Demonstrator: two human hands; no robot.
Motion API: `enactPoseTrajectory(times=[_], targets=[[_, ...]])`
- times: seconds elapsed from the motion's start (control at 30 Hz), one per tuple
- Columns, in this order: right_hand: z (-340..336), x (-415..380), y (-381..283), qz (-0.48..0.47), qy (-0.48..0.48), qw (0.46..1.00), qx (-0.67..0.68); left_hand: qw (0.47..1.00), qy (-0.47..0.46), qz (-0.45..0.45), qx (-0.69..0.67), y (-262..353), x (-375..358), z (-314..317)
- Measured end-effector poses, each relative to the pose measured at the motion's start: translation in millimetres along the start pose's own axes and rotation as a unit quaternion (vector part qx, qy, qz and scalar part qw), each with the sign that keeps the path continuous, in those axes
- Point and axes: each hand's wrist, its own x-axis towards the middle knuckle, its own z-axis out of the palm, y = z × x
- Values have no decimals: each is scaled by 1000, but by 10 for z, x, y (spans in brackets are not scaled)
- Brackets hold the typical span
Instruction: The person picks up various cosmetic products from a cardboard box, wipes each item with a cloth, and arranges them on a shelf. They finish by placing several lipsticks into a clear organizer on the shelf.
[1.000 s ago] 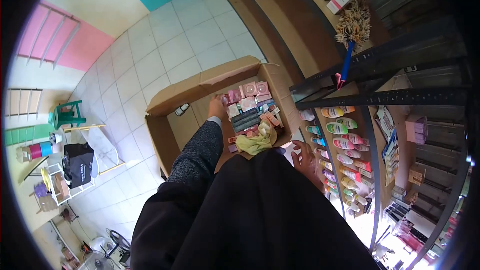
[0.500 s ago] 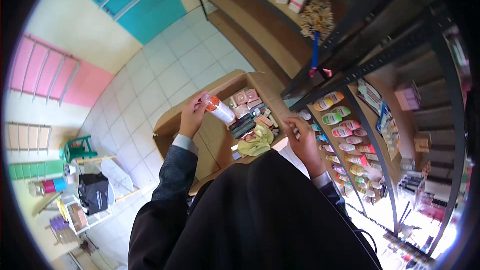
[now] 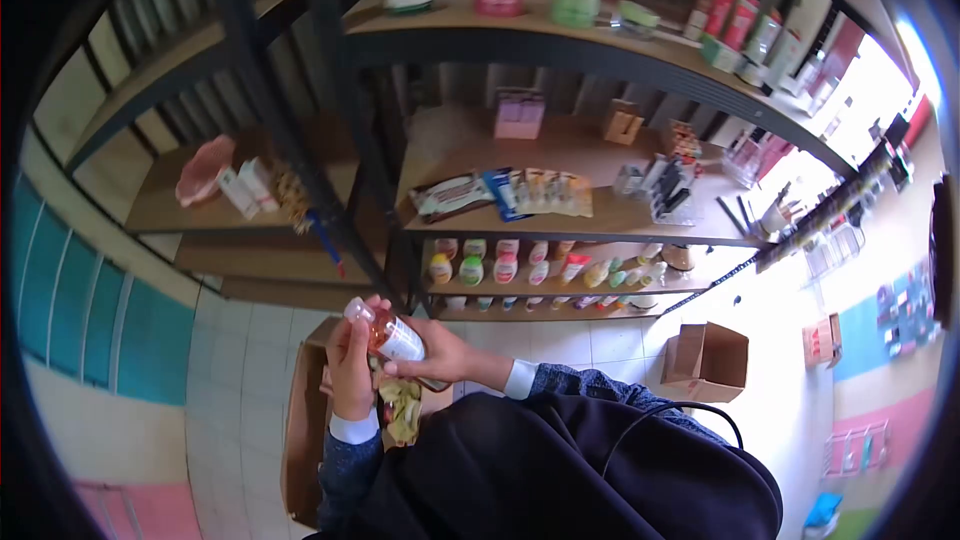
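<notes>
A clear bottle with orange-red contents and a white label (image 3: 400,340) is held at a tilt above an open cardboard box (image 3: 303,430). My left hand (image 3: 348,372) is closed around its capped upper end. My right hand (image 3: 440,352) grips the lower end, fingers partly hidden behind the bottle. Below the hands, a crumpled yellow cloth (image 3: 402,412) lies in the box. My hands and dark clothing hide most of the box's other contents.
A shelf rack with a dark metal frame (image 3: 560,230) stands ahead. Colourful bottles (image 3: 505,270) line its lower shelf; flat packets (image 3: 540,192) lie above. A blue-handled duster (image 3: 322,240) hangs at the left. Another open carton (image 3: 706,360) is on the floor at right.
My view has swung right to face the shelves. The bottle, earlier in my left hand alone, is now in both hands; my right hand has come over from the box's edge.
</notes>
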Motion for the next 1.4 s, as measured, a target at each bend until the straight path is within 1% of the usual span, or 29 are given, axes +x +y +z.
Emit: enactPoseTrajectory(times=[0.1, 0.17, 0.27, 0.33, 0.37, 0.43, 0.5, 0.53, 0.57, 0.63, 0.7, 0.73, 0.77, 0.8, 0.87, 0.93, 0.97, 1.0, 1.03, 1.07, 1.1, 1.13, 1.17, 1.2, 1.23, 1.27, 1.3, 1.37, 1.4], targets=[[-346, -187, -165, 66, -52, 992, 99, 998, -65, 14, 3, -141, 144, 228], [-545, -251, -109, 69, -45, 989, 125, 995, -93, 4, 42, -205, 210, 376], [-705, -368, -56, 112, -48, 971, 207, 992, -120, 5, -45, -344, 189, 647], [-771, -365, 119, 23, 7, 980, 199, 996, -84, 7, -25, -677, 62, 656], [-755, -335, 203, 24, -13, 979, 203, 995, -97, 10, -17, -797, 6, 661], [-895, -367, 287, 31, 83, 970, 228, 990, -140, 21, -11, -956, -66, 767], [-974, -315, 341, -32, 123, 989, 70, 983, -170, -74, 0, -1050, -124, 842], [-1022, -264, 325, -68, 131, 989, 0, 979, -190, -70, 4, -1027, -108, 891], [-1102, -239, 283, -127, 104, 984, -75, 981, -166, -93, -22, -969, -104, 934], [-1220, -221, 30, -160, 103, 969, -155, 980, -156, -113, -42, -836, -67, 1080], [-1355, -278, -408, -176, 128, 957, -194, 993, -81, 12, 90, -714, 19, 1237], [-1455, -351, -671, -168, 140, 954, -207, 991, -93, 21, 90, -671, 84, 1291], [-1560, -412, -895, -158, 153, 950, -220, 955, -68, 131, 258, -632, 159, 1326], [-1678, -455, -1083, -164, 166, 945, -228, 879, -38, 238, 410, -595, 224, 1400], [-1911, -549, -1387, -141, 164, 935, -282, 884, -52, 272, 377, -445, 288, 1683], [-2138, -640, -1601, -170, 197, 903, -343, 855, -45, 306, 416, -294, 328, 1928], [-2279, -700, -1735, -224, 173, 887, -365, 854, -55, 316, 410, -234, 350, 2013], [-2400, -772, -1878, -275, 147, 868, -386, 882, -118, 301, 344, -177, 375, 2082], [-2473, -864, -2044, -250, 135, 905, -316, 901, -180, 281, 277, -119, 393, 2151], [-2556, -950, -2194, -252, 141, 902, -322, 899, -186, 287, 273, -42, 395, 2228], [-2645, -1025, -2332, -217, 114, 925, -289, 940, -257, 180, 136, 43, 391, 2309], [-2734, -1074, -2442, -179, 85, 947, -253, 946, -318, 63, -4, 101, 391, 2389], [-2835, -1095, -2530, -192, 89, 937, -277, 945, -320, 64, -4, 127, 393, 2501], [-2979, -1099, -2634, -193, 90, 937, -277, 952, -276, 131, 25, 139, 393, 2647], [-3141, -1096, -2743, -268, 86, 884, -374, 952, -229, 195, 53, 142, 402, 2789], [-3283, -1095, -2839, -339, 79, 815, -463, 953, -227, 193, 55, 134, 449, 2922], [-3362, -1120, -2964, -339, 76, 817, -460, 946, -225, 230, 47, 126, 523, 3058], [-3458, -1181, -3260, -144, 90, 904, -393, 939, -214, 266, 43, 171, 655, 3307], [-3547, -1172, -3359, -145, 85, 905, -392, 940, -231, 249, 35, 220, 722, 3431]])
